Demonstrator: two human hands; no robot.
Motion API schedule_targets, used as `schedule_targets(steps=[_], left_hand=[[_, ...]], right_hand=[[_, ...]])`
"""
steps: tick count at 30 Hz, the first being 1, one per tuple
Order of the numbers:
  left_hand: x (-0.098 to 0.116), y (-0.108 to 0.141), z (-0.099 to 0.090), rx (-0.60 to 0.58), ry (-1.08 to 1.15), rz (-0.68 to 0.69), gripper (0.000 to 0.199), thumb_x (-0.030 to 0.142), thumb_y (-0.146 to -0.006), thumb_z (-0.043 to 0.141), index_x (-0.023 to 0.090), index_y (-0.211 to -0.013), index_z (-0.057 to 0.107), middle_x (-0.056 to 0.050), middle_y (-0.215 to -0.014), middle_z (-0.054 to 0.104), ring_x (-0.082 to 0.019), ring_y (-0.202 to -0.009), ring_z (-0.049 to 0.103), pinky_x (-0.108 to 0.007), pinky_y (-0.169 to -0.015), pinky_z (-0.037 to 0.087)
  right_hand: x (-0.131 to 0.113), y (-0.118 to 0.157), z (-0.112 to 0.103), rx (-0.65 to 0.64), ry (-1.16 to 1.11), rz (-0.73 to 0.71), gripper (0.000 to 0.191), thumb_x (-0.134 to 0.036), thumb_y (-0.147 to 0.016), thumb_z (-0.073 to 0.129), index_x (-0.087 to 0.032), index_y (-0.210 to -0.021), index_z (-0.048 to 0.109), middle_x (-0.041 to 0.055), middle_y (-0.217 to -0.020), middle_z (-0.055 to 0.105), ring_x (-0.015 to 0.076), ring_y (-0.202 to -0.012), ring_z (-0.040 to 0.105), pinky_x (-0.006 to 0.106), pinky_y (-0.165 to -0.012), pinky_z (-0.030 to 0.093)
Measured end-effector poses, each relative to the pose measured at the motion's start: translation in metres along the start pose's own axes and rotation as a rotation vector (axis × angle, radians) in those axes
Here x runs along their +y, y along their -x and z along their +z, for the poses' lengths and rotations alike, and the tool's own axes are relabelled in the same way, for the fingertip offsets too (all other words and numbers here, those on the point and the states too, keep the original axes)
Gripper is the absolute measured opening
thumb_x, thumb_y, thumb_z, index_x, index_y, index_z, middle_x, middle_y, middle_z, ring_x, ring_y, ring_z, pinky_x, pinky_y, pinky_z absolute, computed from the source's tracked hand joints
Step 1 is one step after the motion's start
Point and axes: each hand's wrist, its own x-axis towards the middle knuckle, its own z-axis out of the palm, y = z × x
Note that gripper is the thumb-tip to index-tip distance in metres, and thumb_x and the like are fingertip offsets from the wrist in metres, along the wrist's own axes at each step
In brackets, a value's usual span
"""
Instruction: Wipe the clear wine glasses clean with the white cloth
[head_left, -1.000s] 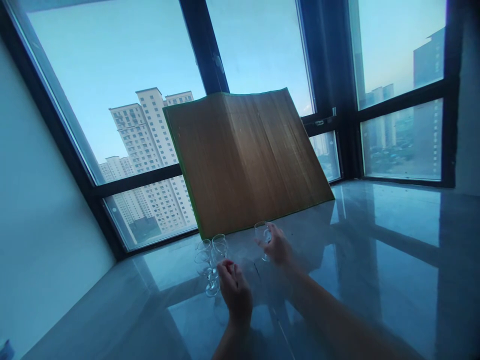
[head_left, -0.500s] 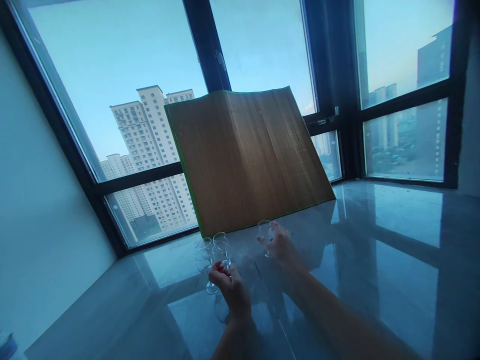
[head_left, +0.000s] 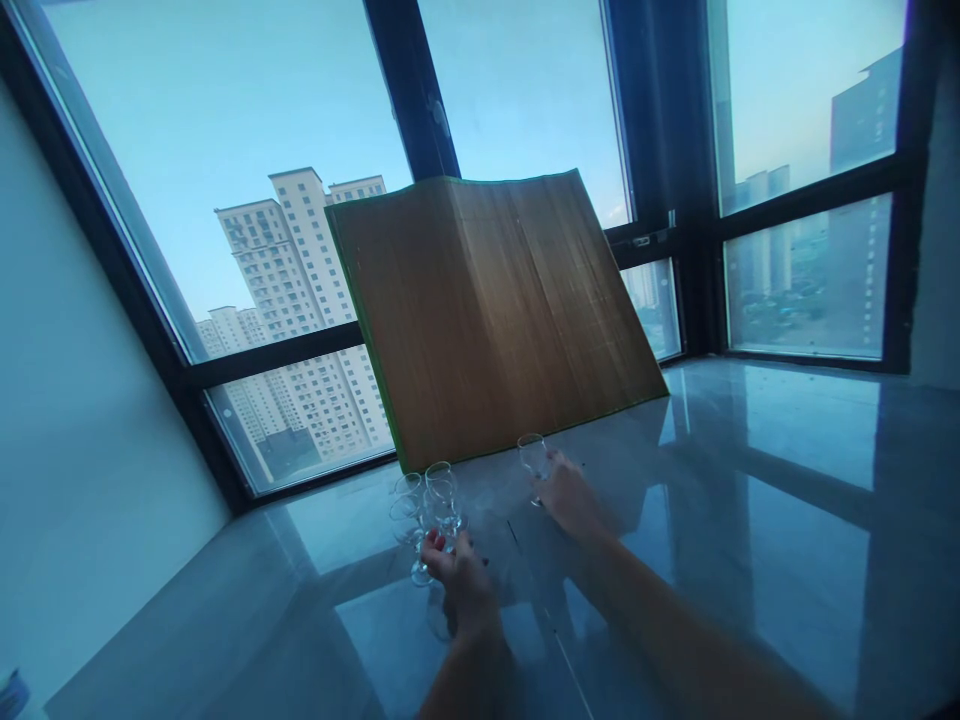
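Several clear stemmed glasses (head_left: 406,520) stand close together on the glossy grey surface, left of centre. My left hand (head_left: 459,572) is at the front right of this group, its fingers curled near the glass stems; whether it grips one is hard to make out. Apart from the group, to the right, a single stemmed glass (head_left: 533,457) stands upright before the brown board. My right hand (head_left: 564,492) is at its lower right side, with the fingertips around the stem and lower bowl.
A large brown board (head_left: 502,320) with green edging leans against the dark window frame (head_left: 285,355) behind the glasses. At the lower left edge is a small blue and white object (head_left: 13,692), partly cut off.
My right hand has moved slightly down the glass, leaving more of its bowl uncovered. My left hand has shifted slightly down, its fingers a little looser.
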Motion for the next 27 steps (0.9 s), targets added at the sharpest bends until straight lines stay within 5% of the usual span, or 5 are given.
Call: schedule_targets(steps=[6, 18, 23, 25, 27], left_hand=[[0.019, 0.008, 0.002, -0.105, 0.233, -0.189, 0.047, 0.019, -0.078, 0.061, 0.031, -0.117, 0.038, -0.005, -0.130, 0.047, -0.013, -0.087, 0.066, -0.026, -0.067, 0.057], [0.020, 0.004, -0.001, -0.207, 0.461, -0.259, 0.032, 0.034, -0.088, 0.057, 0.027, -0.116, 0.046, -0.003, -0.102, 0.051, -0.017, -0.081, 0.067, -0.031, -0.069, 0.060], [0.018, 0.008, 0.001, -0.299, 0.344, -0.139, 0.043, 0.049, -0.087, 0.060, 0.024, -0.121, 0.049, -0.002, -0.096, 0.054, -0.015, -0.072, 0.064, -0.033, -0.069, 0.059], [0.018, 0.012, 0.001, -0.350, 0.247, -0.028, 0.052, 0.056, -0.087, 0.060, 0.023, -0.126, 0.049, -0.001, -0.092, 0.055, -0.016, -0.073, 0.064, -0.032, -0.069, 0.058], [0.018, 0.015, 0.000, -0.374, 0.120, 0.095, 0.060, 0.060, -0.086, 0.061, 0.021, -0.129, 0.050, -0.002, -0.090, 0.057, -0.017, -0.074, 0.064, -0.032, -0.069, 0.057]], right_hand=[[-0.001, 0.003, -0.009, -0.152, 0.103, 0.100, 0.034, -0.018, -0.084, 0.061, -0.015, -0.118, 0.059, 0.0175, -0.100, 0.074, 0.0331, -0.100, 0.072, 0.036, -0.076, 0.048], [-0.009, 0.002, -0.023, -0.112, -0.017, 0.162, 0.044, -0.023, -0.081, 0.065, -0.012, -0.122, 0.058, 0.0172, -0.096, 0.076, 0.0322, -0.092, 0.074, 0.036, -0.071, 0.049], [-0.032, 0.008, -0.044, 0.276, -0.182, 0.136, 0.042, -0.034, -0.092, 0.049, -0.019, -0.131, 0.052, 0.0132, -0.108, 0.073, 0.0295, -0.095, 0.072, 0.036, -0.074, 0.049], [-0.044, 0.018, -0.043, 0.446, -0.353, -0.024, 0.039, -0.037, -0.089, 0.053, -0.021, -0.125, 0.053, 0.0094, -0.106, 0.072, 0.0262, -0.089, 0.071, 0.034, -0.075, 0.050], [-0.054, 0.032, -0.036, 0.445, -0.506, -0.246, 0.038, -0.038, -0.087, 0.056, -0.021, -0.120, 0.054, 0.0068, -0.102, 0.071, 0.0218, -0.080, 0.070, 0.032, -0.073, 0.051]])
